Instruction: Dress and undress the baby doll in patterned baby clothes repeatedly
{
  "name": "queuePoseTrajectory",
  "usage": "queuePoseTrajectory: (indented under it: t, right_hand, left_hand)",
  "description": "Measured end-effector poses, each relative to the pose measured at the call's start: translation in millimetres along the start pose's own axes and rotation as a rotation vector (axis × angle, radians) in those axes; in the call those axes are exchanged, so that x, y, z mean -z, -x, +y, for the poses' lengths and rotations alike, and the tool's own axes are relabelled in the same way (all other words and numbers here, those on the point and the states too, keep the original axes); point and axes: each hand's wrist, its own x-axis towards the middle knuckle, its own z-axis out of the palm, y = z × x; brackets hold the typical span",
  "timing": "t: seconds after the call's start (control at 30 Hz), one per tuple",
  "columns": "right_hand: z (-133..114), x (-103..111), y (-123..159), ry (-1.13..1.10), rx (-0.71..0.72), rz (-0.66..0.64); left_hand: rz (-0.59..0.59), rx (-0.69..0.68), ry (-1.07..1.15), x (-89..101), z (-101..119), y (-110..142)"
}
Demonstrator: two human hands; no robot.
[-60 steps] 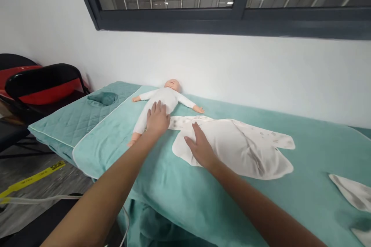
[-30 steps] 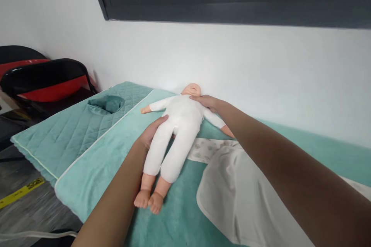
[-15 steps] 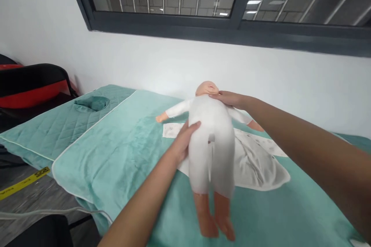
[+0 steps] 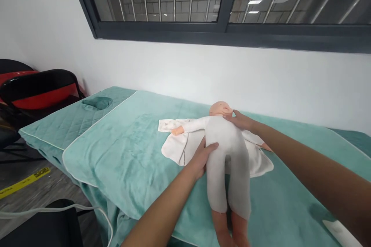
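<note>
A baby doll (image 4: 224, 137) with a bare head, white cloth body and flesh-coloured lower legs is face up, arms spread, over a white cloth (image 4: 178, 150) with a patterned band. My left hand (image 4: 203, 156) grips the doll's side at the waist, its thumb on the belly. At the neck and shoulder, my right hand (image 4: 239, 119) holds the doll, fingers partly hidden behind it. The doll's feet reach the picture's lower edge. Whether its back rests fully on the cloth cannot be told.
A green plush cover (image 4: 124, 154) spreads over the bed, whose left end has a quilted part with a face hole (image 4: 97, 103). Black-and-red chairs (image 4: 46, 88) stand at left. A pale cable (image 4: 58, 209) hangs by a dark seat. A white object (image 4: 342, 233) lies at lower right.
The doll, held in both hands, has shifted right relative to the white cloth and appears lower. More of the cloth's left side shows. My view has turned slightly.
</note>
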Motion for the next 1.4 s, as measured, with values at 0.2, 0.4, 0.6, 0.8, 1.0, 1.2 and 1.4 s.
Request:
queuePoseTrajectory:
  t: [0.2, 0.4, 0.6, 0.8, 1.0, 1.2, 1.4]
  right_hand:
    - [-31.4, 13.5, 1.9, 0.359, 0.081, 0.011]
    - [-97.9, -39.4, -2.0, 0.422, 0.598, -0.078]
    - [-135.8, -90.7, -13.8, 0.470, 0.680, -0.405]
    - [-123.6, -72.9, -14.3, 0.376, 0.561, -0.241]
    - [-103.2, -61.0, -13.2, 0.018, 0.572, -0.274]
    - [-101.8, -66.2, -9.5, 0.159, 0.595, -0.340]
    - [-106.3, -70.8, -10.1, 0.394, 0.507, -0.265]
  left_hand:
    - [0.108, -0.058, -0.528, 26.4, 16.9, -24.6]
    - [0.356, -0.157, -0.800, 45.7, 13.1, -54.0]
    - [0.346, -0.269, -0.974, 47.8, 0.6, -56.4]
    - [0.458, -0.424, -1.206, 54.4, 9.5, -56.6]
    - [0.799, -0.379, -1.331, 97.5, 40.4, -62.0]
    - [0.758, -0.413, -1.010, 128.2, 53.6, -61.7]
    - [0.896, -0.479, -0.884, 120.5, 50.7, -59.1]
